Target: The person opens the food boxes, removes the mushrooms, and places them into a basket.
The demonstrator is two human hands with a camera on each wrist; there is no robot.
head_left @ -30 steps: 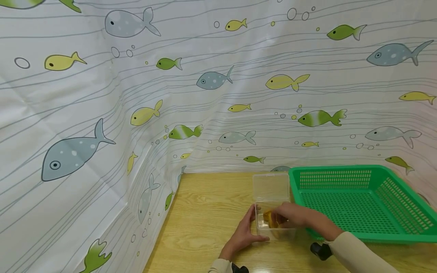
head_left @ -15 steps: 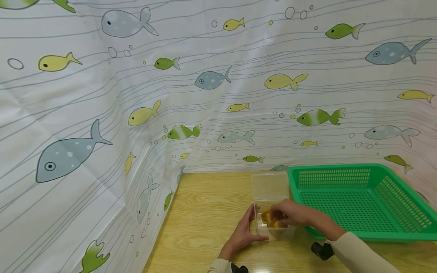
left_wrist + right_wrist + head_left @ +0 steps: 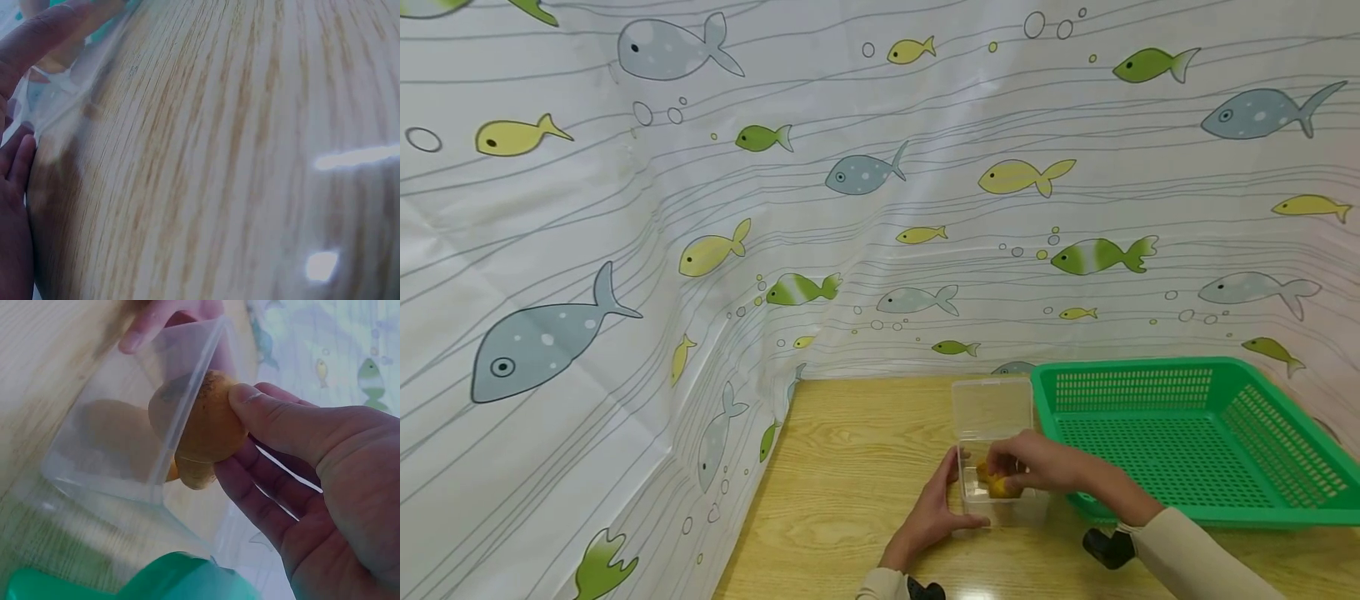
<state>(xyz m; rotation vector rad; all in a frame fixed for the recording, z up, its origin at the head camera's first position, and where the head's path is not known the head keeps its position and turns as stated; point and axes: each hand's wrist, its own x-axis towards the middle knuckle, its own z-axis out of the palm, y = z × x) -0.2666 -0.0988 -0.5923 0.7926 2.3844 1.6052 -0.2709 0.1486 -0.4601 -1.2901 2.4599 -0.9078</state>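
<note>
A clear plastic box (image 3: 981,510) stands on the table, its lid (image 3: 992,408) raised at the back. My left hand (image 3: 931,510) grips the box's left side, thumb near the front corner and fingers towards the back. Over the box, my right hand (image 3: 1037,463) pinches a round yellow-brown, fruit-like thing (image 3: 215,422) with dark specks between thumb and fingers; its exact kind is unclear. In the right wrist view a second yellowish piece (image 3: 197,475) shows beneath it, and another blurred brownish shape (image 3: 112,428) shows through the box wall. The left wrist view shows mostly table.
A large green plastic basket (image 3: 1150,467) stands close to the box's right side. The wood-grain table (image 3: 850,467) extends to the left. A white sheet printed with fish (image 3: 850,108) hangs along the back and left side.
My right hand has shifted slightly back and left over the box, and the round yellow-brown thing has turned in its fingers. My left hand keeps its hold on the box.
</note>
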